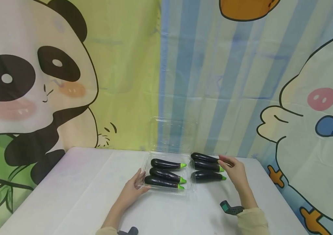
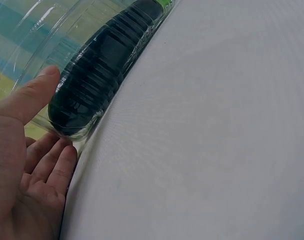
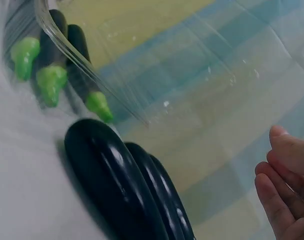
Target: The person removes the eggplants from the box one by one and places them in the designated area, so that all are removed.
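A clear plastic container stands on the white table with its lid raised behind. Three eggplants with green stem ends lie in it. My left hand holds the container's left side; in the left wrist view the thumb lies along its wall and the fingers curl at its corner. Three more eggplants lie side by side on the table, right of the container. At the stem end of the rearmost one is my right hand, with nothing visible between its fingers.
The white table ends at a hanging curtain with a cartoon panda and a white bird. A dark wrist device sits at my right sleeve, another at my left.
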Demonstrator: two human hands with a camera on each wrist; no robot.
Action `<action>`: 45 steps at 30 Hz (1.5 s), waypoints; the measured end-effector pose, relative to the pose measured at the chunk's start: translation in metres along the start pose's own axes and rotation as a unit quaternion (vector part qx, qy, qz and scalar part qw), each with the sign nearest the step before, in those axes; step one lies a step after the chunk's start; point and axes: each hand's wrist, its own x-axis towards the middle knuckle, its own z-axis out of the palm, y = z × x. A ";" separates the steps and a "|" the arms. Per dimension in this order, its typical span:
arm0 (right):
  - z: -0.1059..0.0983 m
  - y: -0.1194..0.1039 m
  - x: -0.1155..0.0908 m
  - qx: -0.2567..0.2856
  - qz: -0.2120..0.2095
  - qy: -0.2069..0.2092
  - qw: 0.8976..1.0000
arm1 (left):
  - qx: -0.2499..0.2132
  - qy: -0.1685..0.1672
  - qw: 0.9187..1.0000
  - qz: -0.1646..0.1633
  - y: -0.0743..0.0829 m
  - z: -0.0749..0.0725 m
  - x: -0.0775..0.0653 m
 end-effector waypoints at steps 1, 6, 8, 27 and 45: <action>0.004 -0.004 0.001 0.001 -0.009 -0.004 1.000 | -0.002 -0.001 1.000 0.000 0.000 -0.001 0.000; 0.031 -0.012 0.007 0.016 -0.052 -0.029 0.998 | -0.013 0.000 1.000 0.008 0.001 -0.003 0.002; 0.043 -0.013 0.008 0.025 -0.069 -0.039 0.997 | -0.016 -0.003 1.000 0.008 -0.001 -0.002 0.002; 0.107 -0.027 0.020 -0.078 -0.112 -0.144 0.980 | -0.041 -0.001 0.999 0.004 0.015 0.003 -0.008; 0.132 -0.042 0.031 -0.316 -0.163 -0.177 0.918 | -0.035 -0.003 0.999 0.007 -0.003 0.004 0.001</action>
